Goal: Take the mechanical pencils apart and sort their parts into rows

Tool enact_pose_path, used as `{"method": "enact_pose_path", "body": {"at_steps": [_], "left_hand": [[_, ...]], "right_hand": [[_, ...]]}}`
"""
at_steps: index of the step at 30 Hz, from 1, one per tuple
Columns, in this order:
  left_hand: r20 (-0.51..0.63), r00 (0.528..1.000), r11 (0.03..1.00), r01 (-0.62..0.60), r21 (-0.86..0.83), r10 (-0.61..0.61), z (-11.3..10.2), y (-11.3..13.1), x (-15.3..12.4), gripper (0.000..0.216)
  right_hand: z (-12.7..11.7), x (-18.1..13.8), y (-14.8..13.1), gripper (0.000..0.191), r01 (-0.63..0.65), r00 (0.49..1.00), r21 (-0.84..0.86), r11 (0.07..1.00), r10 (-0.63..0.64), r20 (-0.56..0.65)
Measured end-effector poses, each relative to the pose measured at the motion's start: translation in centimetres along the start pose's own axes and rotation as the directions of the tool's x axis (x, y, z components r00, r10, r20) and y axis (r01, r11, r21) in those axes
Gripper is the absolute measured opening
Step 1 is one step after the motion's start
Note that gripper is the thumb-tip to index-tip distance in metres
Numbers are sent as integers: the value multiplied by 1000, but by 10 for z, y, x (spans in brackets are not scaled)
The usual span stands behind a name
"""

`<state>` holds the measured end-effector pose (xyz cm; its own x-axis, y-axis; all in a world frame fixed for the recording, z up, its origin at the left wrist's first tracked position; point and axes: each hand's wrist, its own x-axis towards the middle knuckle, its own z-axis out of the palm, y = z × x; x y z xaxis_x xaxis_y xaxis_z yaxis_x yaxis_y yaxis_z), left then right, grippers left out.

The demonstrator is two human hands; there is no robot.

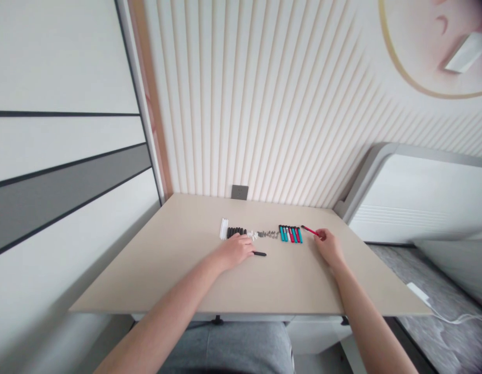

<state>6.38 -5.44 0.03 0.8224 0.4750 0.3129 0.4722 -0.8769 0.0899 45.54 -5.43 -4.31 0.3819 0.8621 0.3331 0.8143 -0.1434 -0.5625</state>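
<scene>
My left hand (235, 251) rests low over the table with its fingers curled, and a slim black pen part (260, 254) sticks out to the right from its fingertips. Just beyond those fingers is a row of short black pieces (236, 231), partly covered by the hand. Small white pieces (252, 235) lie by the fingertips. On the right, my right hand (328, 244) pinches a thin red pen barrel (310, 230) with a dark end pointing left. Teal, red and white pen barrels (290, 234) with black ends stand side by side left of that hand.
White sticks (224, 229) lie left of the black row, and small grey pieces (268, 234) are scattered mid-row. Everything is on a beige table (158, 270) against a ribbed wall with a socket (239, 192). A bed (428, 259) adjoins on the right.
</scene>
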Motion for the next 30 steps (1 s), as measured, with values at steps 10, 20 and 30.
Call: {"method": "enact_pose_path", "body": {"at_steps": [10,20,30], "left_hand": [[9,1000,999,16,-34,-16,-1,1,0,20],[9,1000,999,6,-54,-5,1,-2,0,20],[12,1000,999,18,-50,-18,-1,0,0,20]], "right_hand": [[5,1,-24,37,46,995,-382,923,-7,101],[9,5,-16,41,-51,998,101,994,53,-17],[6,-4,-17,37,-80,996,11,997,80,35]]}}
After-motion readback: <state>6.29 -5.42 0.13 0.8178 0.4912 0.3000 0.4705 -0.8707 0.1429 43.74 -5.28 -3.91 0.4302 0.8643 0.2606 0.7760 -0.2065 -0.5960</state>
